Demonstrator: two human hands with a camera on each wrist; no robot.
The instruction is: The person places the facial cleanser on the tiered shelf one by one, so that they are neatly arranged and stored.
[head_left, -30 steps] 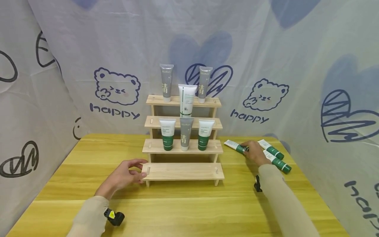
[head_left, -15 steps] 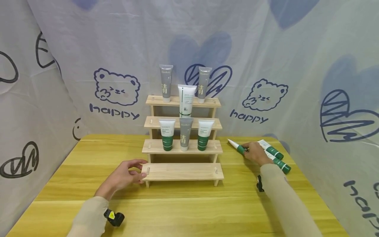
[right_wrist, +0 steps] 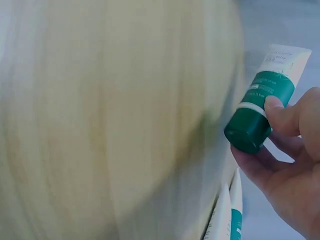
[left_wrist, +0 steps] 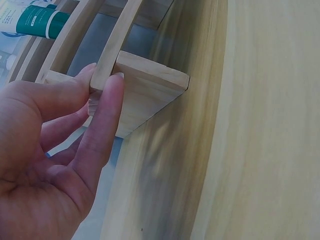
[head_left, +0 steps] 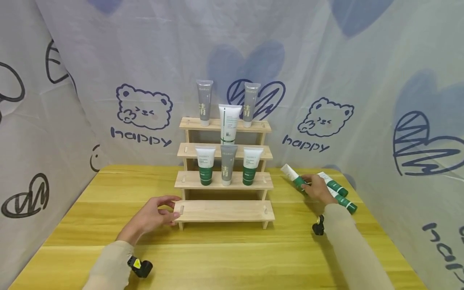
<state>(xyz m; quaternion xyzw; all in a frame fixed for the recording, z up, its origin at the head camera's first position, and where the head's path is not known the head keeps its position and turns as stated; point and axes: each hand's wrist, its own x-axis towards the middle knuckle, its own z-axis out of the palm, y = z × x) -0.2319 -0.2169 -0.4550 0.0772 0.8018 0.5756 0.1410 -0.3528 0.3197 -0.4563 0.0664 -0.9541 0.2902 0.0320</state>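
1. The right hand (head_left: 316,188) holds a tube (head_left: 294,177) near the right back corner of the desk (head_left: 232,257). The thumb and fingers pinch it by its green cap end. The white end sticks up and to the left, off the desk.

2. The grip is only at the cap. The tube could slip or swing and fall back on the desk.

3. Two more tubes (head_left: 338,193) lie just beside that hand, close to the right edge. A bump from the hand or sleeve could roll them off the desk.

4. The left hand (head_left: 152,215) pinches the left end of the bottom step of the rack (head_left: 224,210). The thumb and fingers curl on the wood. The rack stands in the middle of the desk, toward the back edge.

5. If the left hand pulls or pushes too hard, the rack could shake.

6. Six tubes (head_left: 224,139) stand up on their caps on the higher steps. They are tall and thin, so a shake could tip them, and one could knock the next one down.

7. If the held tube goes to the rack, it could hit the green tube (head_left: 251,166) at the right of its step. That one is nearest.

8. The bottom step is narrow. A tube set crooked on its cap could fall off the front.
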